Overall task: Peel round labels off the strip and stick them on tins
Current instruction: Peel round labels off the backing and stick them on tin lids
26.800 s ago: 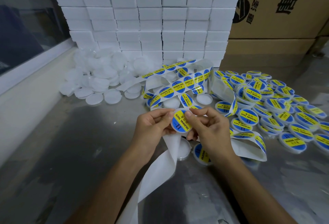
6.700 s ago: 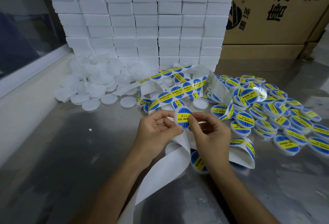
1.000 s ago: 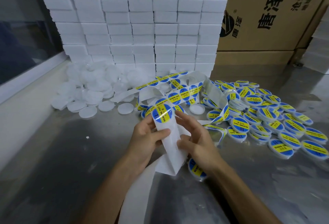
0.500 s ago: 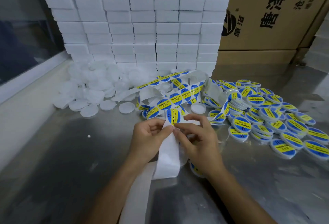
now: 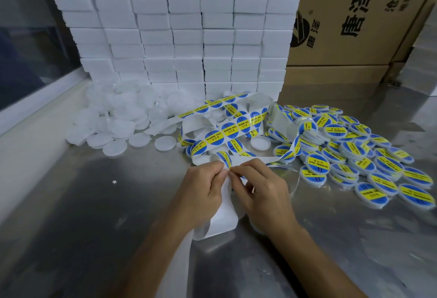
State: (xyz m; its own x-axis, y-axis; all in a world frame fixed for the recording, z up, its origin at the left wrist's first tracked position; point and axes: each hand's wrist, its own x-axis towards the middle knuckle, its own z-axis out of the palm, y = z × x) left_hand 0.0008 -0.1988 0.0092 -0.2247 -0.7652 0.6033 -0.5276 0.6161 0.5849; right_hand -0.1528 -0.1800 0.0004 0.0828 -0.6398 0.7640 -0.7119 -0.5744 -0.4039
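Both hands have dropped lower and come closer together than half a second ago, meeting just above the steel table (image 5: 71, 215). The left hand (image 5: 201, 188) pinches the white backing strip (image 5: 222, 217) between thumb and curled fingers, while the right hand (image 5: 262, 186) pinches at the edge of a blue and yellow round label (image 5: 224, 157) where the strip bends over the fingertips. A moment before, that label stood more upright and faced the camera; now it is tipped back and seen nearly edge-on. The empty part of the strip hangs from the hands, folds on the table and trails toward the person, much as it did earlier. Behind the hands the loaded part of the strip (image 5: 227, 129) loops in a tangle. To the right lies the heap of labelled tins (image 5: 350, 155), unchanged; to the left, the pile of plain white tins (image 5: 118, 117), also unchanged. A wall of white boxes (image 5: 184, 25) and a brown carton (image 5: 354, 13) stand at the back. Whether the label has started to lift I cannot tell.
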